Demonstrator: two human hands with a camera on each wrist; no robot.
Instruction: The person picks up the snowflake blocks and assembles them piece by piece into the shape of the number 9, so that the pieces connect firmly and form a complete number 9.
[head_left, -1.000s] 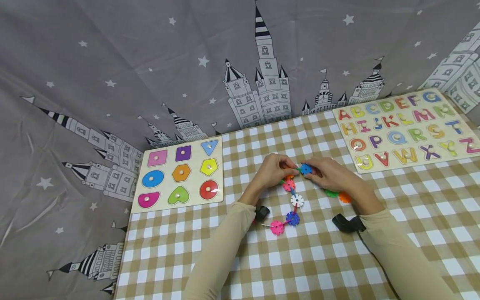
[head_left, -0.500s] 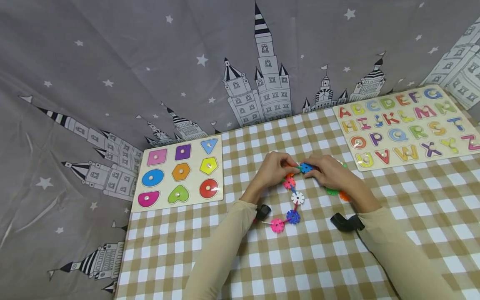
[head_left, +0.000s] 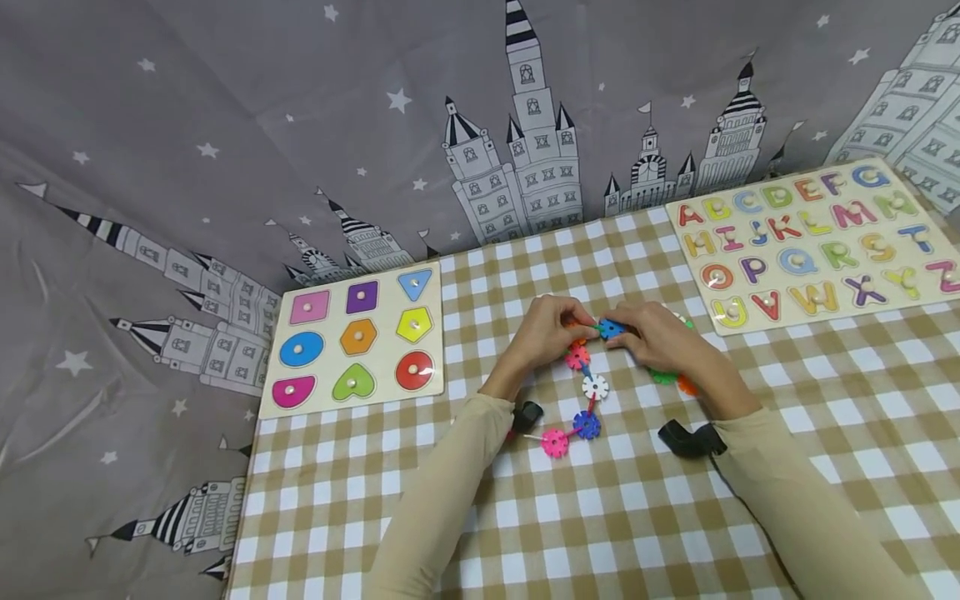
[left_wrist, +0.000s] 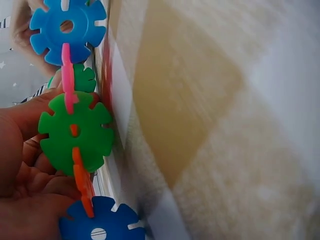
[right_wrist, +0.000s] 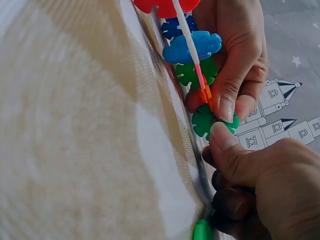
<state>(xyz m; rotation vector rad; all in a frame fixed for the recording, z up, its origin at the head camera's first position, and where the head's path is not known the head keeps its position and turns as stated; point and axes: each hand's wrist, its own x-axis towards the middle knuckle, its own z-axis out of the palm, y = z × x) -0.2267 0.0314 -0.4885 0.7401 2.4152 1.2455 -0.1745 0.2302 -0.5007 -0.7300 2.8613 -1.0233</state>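
Note:
A chain of notched plastic snowflake discs lies curved on the checked cloth in the head view, with a pink disc (head_left: pixel 555 442), a violet-blue disc (head_left: pixel 587 425) and a white disc (head_left: pixel 596 387). At the chain's far end my left hand (head_left: pixel 542 335) pinches a small green disc (right_wrist: pixel 204 121) between thumb and fingers. Facing it, my right hand (head_left: pixel 658 337) has its thumb and fingers on the same join, gripping by a blue disc (head_left: pixel 611 329). Close up in the left wrist view, a larger green disc (left_wrist: pixel 75 135) links to an orange disc (left_wrist: pixel 83 182) beside my left palm.
Under my right hand lie another green disc (head_left: pixel 663 377) and an orange-red disc (head_left: pixel 687 385). A shape puzzle board (head_left: pixel 390 392) is at the left, a letter puzzle board (head_left: pixel 738 271) at the back right. A castle-print curtain (head_left: pixel 337 125) hangs behind the table.
Both hands stay together at the same discs, with only slight finger movement. The head view has tilted a little, so the whole scene sits higher in it.

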